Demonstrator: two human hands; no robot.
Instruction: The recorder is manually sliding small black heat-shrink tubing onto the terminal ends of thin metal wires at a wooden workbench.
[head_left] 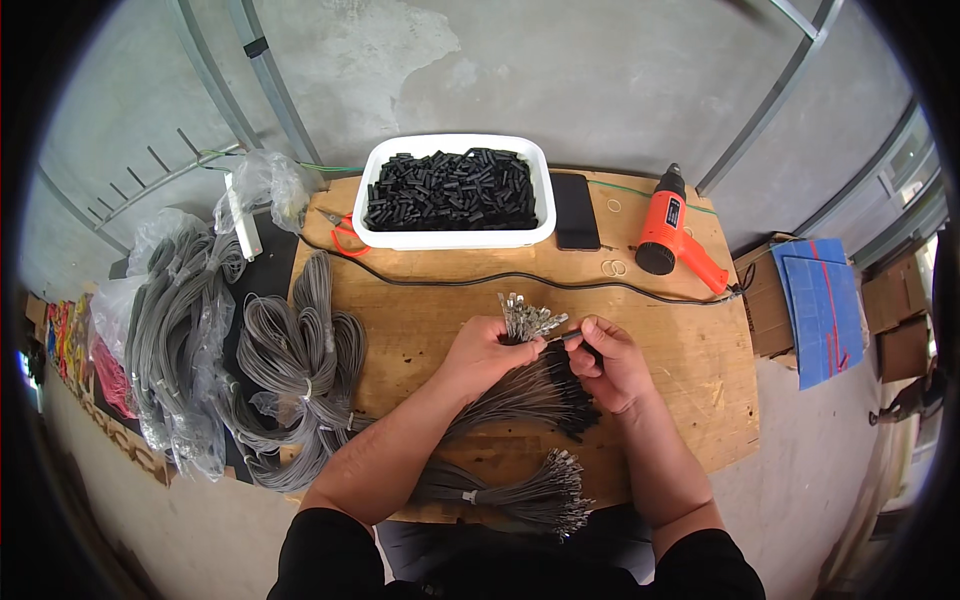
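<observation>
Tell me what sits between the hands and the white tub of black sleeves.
Only a black cable lies flat across the wooden board between the hands and the white tub; nothing upright blocks it.

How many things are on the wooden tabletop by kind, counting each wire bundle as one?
White tub of small black pieces: 1
Orange heat gun: 1
Black phone: 1
Grey wire bundles: 3, one gripped in the left hand with the right hand at one wire's end, one at the near edge, one coiled bundle at the left
Total: 6
</observation>
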